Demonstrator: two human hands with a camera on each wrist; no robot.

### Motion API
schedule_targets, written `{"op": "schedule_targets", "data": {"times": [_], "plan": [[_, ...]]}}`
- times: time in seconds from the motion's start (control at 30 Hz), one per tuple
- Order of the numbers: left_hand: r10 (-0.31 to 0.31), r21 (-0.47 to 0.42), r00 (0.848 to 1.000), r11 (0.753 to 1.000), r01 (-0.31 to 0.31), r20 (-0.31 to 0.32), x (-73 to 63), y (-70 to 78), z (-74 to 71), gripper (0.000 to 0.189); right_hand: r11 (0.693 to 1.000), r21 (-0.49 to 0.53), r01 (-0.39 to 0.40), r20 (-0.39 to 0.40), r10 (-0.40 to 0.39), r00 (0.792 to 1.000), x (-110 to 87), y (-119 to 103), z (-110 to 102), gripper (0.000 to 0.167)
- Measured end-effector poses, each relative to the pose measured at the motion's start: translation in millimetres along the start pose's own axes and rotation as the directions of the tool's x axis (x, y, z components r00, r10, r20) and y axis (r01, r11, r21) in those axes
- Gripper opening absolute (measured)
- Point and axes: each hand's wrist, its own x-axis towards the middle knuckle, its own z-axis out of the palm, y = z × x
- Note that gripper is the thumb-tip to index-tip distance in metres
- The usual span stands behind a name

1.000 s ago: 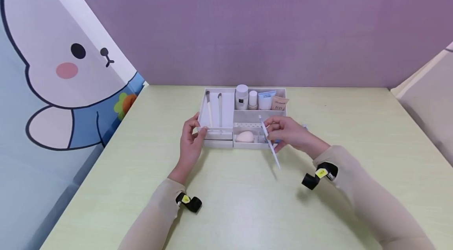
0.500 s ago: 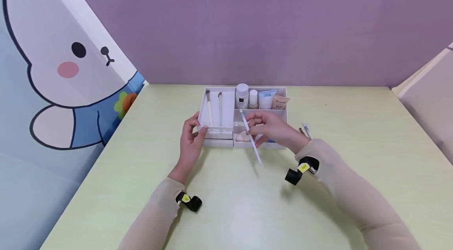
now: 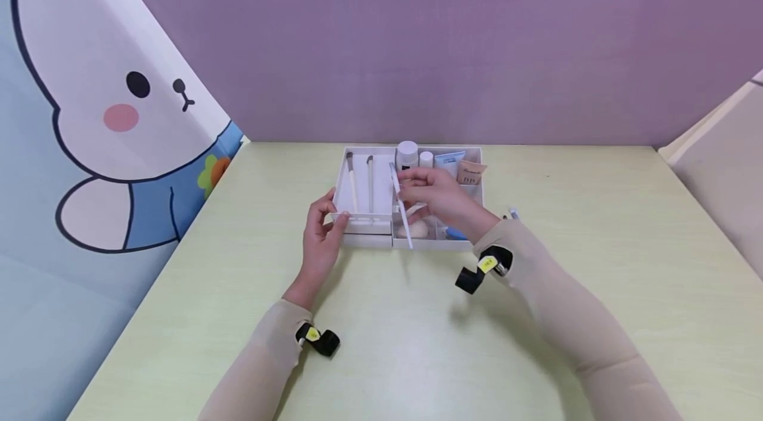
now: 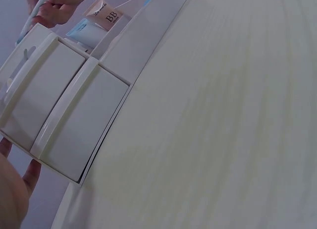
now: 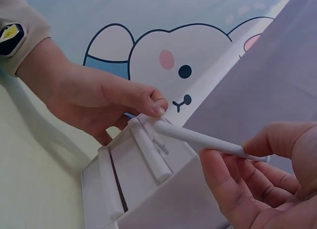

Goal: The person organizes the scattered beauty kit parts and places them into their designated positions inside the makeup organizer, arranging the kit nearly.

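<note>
A white cosmetics organizer (image 3: 367, 241) stands at the back of the table. My left hand (image 3: 320, 245) holds its front left corner, the thumb on the tray's front rim. Two makeup brushes, one (image 3: 353, 189) and another (image 3: 371, 186), lie lengthwise in the left tray. My right hand (image 3: 438, 199) pinches a slim white makeup brush (image 3: 403, 216) between thumb and fingers. That brush is tilted over the divider just right of the tray. In the right wrist view, the held brush (image 5: 198, 138) slants across above the organizer's front, near the left thumb.
Behind the right hand are a white bottle (image 3: 408, 153), a smaller white-capped bottle (image 3: 426, 159), a blue-white tube (image 3: 450, 163) and a beige BB tube (image 3: 471, 173). A pale sponge (image 3: 418, 230) sits in the front compartment. Brush ends (image 3: 514, 213) show beyond the right sleeve.
My right hand has carried the white makeup brush leftward and a little back, from over the organizer's right part toward the left tray. My left hand has stayed at the corner.
</note>
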Motion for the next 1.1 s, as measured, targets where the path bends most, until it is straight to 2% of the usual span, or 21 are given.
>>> {"op": "schedule_targets", "data": {"times": [0.33,0.63,0.93,1.1], "plan": [[0.001,-0.008,1.000,1.000,-0.001,-0.007,-1.9,0.1,-0.7,0.017,0.998,0.060,0.026,-0.020,-0.025,0.999,21.2,-4.2,13.3,0.047],[-0.001,0.007,1.000,1.000,0.001,-0.002,-1.5,0.5,-2.0,0.016,0.992,0.124,0.011,-0.089,0.000,0.996,39.6,-7.1,27.3,0.042],[0.005,0.005,1.000,1.000,-0.005,-0.005,-1.4,0.9,-2.9,0.017,0.994,0.109,0.025,-0.126,-0.011,0.992,53.5,-12.3,37.8,0.049],[-0.003,0.008,1.000,1.000,0.003,-0.006,-1.1,1.1,-3.1,0.016,0.994,0.093,0.049,-0.182,-0.032,0.983,59.8,-13.8,42.6,0.048]]}}
